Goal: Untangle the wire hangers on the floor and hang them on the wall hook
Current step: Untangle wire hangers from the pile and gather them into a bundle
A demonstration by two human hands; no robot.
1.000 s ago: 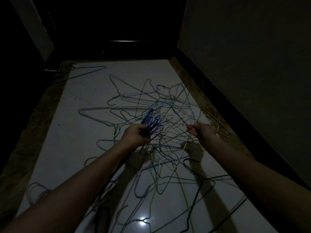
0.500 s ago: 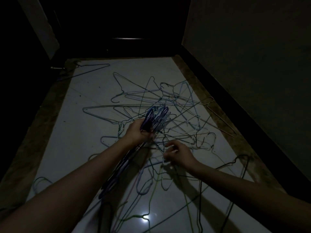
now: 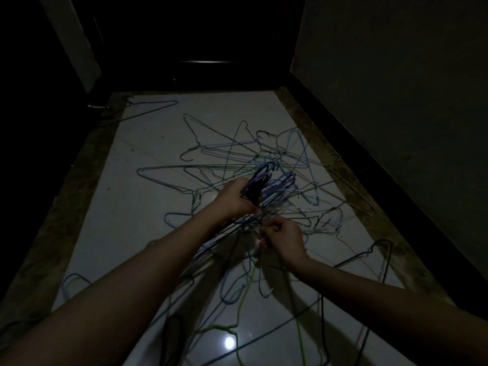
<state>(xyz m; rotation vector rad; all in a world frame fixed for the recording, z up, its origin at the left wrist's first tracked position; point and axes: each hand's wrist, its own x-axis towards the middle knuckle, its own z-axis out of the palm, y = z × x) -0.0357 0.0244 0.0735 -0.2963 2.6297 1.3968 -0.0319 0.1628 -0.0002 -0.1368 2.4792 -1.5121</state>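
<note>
A tangle of thin wire hangers (image 3: 287, 159) in blue, green, black and pale colours is spread over the white tiled floor (image 3: 148, 202). My left hand (image 3: 235, 198) grips a bunch of purple and blue hangers (image 3: 264, 180) by their hooks, held above the pile. My right hand (image 3: 281, 237) is just below and right of it, fingers curled and pinching a thin wire of a hanger from the tangle. No wall hook is in view.
A dark wall (image 3: 396, 88) runs along the right with a black skirting. A dark doorway (image 3: 184, 43) lies ahead. One hanger (image 3: 155, 105) lies apart at the far left. A black hanger (image 3: 369, 257) lies near right. A light reflects on the tiles (image 3: 229, 342).
My right hand has come in from the right side of the tangle to just under my left hand and closed on a wire. The left hand's bunch has shifted slightly.
</note>
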